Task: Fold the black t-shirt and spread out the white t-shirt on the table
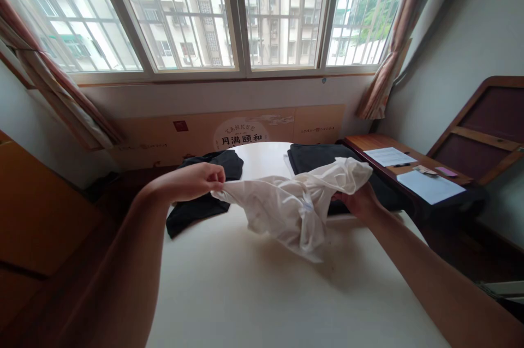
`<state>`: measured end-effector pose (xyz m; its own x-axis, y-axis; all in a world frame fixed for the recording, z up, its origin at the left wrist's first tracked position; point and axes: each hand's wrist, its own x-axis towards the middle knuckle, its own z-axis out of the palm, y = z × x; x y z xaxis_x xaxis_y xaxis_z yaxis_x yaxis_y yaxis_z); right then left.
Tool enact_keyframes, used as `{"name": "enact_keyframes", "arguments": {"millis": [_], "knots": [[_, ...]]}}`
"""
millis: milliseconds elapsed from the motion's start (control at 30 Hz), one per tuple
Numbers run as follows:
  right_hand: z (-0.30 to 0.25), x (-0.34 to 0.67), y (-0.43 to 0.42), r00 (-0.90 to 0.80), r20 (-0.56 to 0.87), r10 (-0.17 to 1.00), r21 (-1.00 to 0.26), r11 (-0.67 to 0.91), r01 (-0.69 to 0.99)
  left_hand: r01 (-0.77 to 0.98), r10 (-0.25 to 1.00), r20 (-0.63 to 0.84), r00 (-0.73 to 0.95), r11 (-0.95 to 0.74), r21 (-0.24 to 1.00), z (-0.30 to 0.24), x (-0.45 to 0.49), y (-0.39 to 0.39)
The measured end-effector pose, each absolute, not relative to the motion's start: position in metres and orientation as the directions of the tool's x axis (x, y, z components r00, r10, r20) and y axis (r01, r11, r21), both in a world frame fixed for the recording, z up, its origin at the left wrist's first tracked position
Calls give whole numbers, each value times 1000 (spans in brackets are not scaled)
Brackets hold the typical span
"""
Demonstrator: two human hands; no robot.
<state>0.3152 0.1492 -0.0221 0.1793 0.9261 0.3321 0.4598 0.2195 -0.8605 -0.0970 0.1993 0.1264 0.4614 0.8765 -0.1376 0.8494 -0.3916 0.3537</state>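
Note:
A crumpled white garment (282, 206) hangs in the air over the white table (262, 304), stretched between my two hands. My left hand (200, 180) pinches one end of it with closed fingers. At the other end my right hand (358, 198) grips the bunched cloth, which partly covers the fingers. Its exact kind cannot be made out in the folds. Black clothing (196, 214) lies loosely on the table beyond my left hand. Behind my right hand sits a folded black stack (315, 156), with a white edge showing along its left side.
To the right, a wooden side table (356, 143) holds sheets of paper (429, 185), pens and small items. A wooden panel (487, 124) leans by the right wall. Behind the table, a printed cardboard strip (278, 121) stands below the barred window. An orange-brown cabinet (36, 206) is at left.

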Motion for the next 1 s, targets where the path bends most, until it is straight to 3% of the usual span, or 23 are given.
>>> {"name": "enact_keyframes", "arguments": {"millis": [133,200,267,300,367,433,500,600,700,867,1000], "knots": [[-24,324,166,340,152,928,-988,147,41,973,990,-19,139,-133,190,131,-131,213],[-24,325,168,370,94,924,-986,138,-94,995,993,108,-51,41,95,126,-129,216],[-23,324,166,444,89,891,-970,178,-163,993,975,200,-99,86,76,118,-115,217],[-22,323,164,507,142,850,-966,230,-115,995,978,202,-41,21,97,114,-105,216],[-19,320,156,580,394,712,-918,340,206,959,968,159,192,-219,177,100,-83,214],[-15,313,147,409,692,595,-691,384,612,871,903,126,412,-430,237,82,-60,214],[-14,300,137,99,791,604,-444,455,772,824,861,116,495,-507,252,63,-43,217],[-20,267,124,-258,694,672,-318,607,728,834,881,93,463,-469,289,39,-32,228],[-33,232,115,-427,537,728,-321,644,695,815,884,26,467,-442,376,31,-38,237],[-42,210,112,-389,449,805,-423,574,701,711,786,-166,596,-419,564,51,-54,230],[-31,220,109,-329,389,861,-683,509,524,742,691,-349,633,-412,529,77,-56,212]]}}
